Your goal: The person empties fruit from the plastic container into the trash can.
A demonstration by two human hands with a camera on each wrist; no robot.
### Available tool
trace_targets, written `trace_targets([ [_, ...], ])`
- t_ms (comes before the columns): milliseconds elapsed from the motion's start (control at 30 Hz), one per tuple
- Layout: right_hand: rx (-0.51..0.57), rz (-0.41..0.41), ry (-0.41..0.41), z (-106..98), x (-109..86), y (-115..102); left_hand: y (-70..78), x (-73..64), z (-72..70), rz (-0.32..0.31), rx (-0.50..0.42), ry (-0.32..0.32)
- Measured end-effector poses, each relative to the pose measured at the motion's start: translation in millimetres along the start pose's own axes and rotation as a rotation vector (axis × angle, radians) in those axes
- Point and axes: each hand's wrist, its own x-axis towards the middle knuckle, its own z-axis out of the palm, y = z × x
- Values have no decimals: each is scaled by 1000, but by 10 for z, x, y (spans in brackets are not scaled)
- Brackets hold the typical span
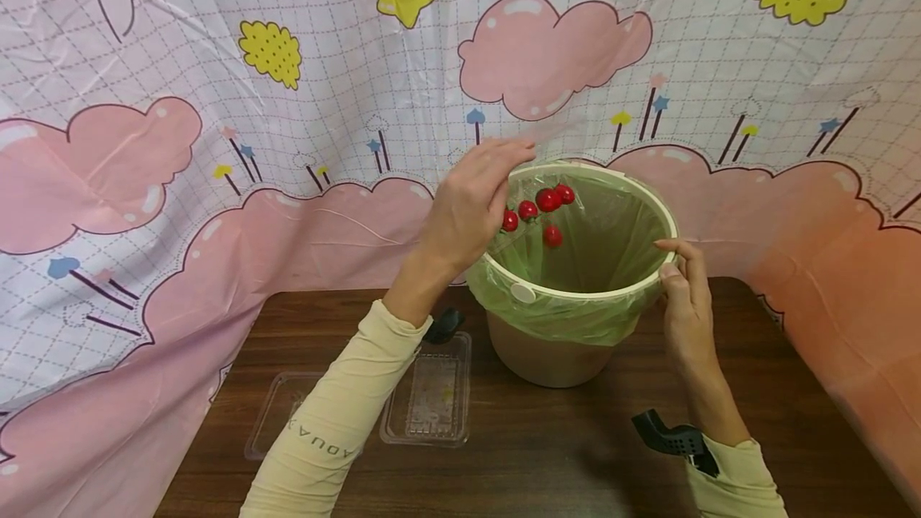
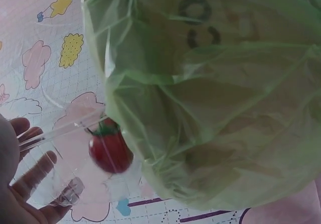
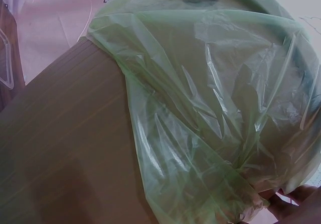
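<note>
My left hand (image 1: 464,210) holds a clear plastic container (image 2: 62,129), tipped over the left side of a trash bin (image 1: 550,362). In the left wrist view the fingers lie along its see-through wall, and a red tomato with a green calyx (image 2: 111,151) shows inside. Several small red tomatoes (image 1: 548,199) show at the bin's mouth, one lower than the others. A green bag (image 1: 568,324) lines the bin and folds down over its outside. On the bin's right side, my right hand (image 1: 687,294) grips the rim (image 1: 665,218), thumb outside and fingertips over the edge.
To the left of the bin, a clear plastic tray (image 1: 432,434) lies on the dark wooden table (image 1: 532,454). Another clear tray (image 1: 269,414) is partly hidden by the left sleeve. A patterned curtain (image 1: 345,102) hangs close behind the bin.
</note>
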Motion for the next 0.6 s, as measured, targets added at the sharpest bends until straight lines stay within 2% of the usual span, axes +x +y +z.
trace_targets([
  [267,-2,9,6,5,2,-10,18,10,18,77,96,19],
  [367,-12,7,7,8,5,-15,10,-1,7,93,114,58],
  [467,-13,4,3,8,7,-16,2,-19,-18,88,94,111],
  [600,-4,15,5,10,2,-12,-17,-66,-67,52,43,188],
])
